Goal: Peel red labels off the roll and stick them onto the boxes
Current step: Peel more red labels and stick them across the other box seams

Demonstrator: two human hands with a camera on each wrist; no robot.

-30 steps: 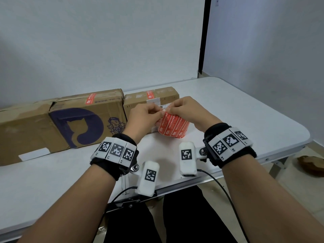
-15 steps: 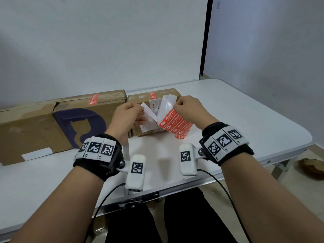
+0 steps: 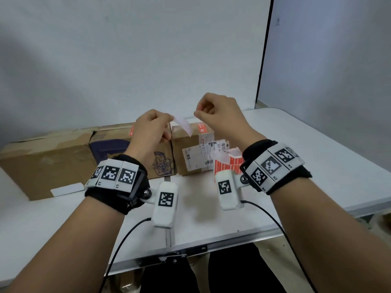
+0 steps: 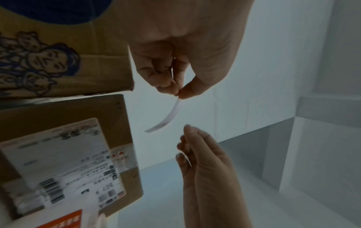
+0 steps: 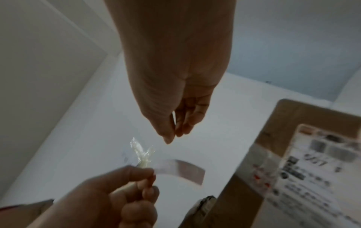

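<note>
My left hand [image 3: 171,120] is raised over the boxes and pinches one end of a peeled label [image 3: 183,125], whose white back curls toward me. The label [image 4: 168,117] hangs free below the pinch [image 4: 178,94]. My right hand [image 3: 197,112] hovers just right of it with fingers loosely bent, apart from the label's free end [image 5: 181,169]. The roll of red labels [image 3: 227,163] lies on the table before the small right box [image 3: 190,142]. That box and the middle printed box [image 3: 110,144] each bear a red label on top.
A large plain box [image 3: 42,163] stands at the left with a white slip [image 3: 66,189] on the table before it. The white folding table [image 3: 317,166] ends close to my body. Cables trail from both wrist cameras. A wall runs behind the boxes.
My right hand has let go of the roll, which now lies on the table. Both hands have risen, and my left hand has pulled the label free.
</note>
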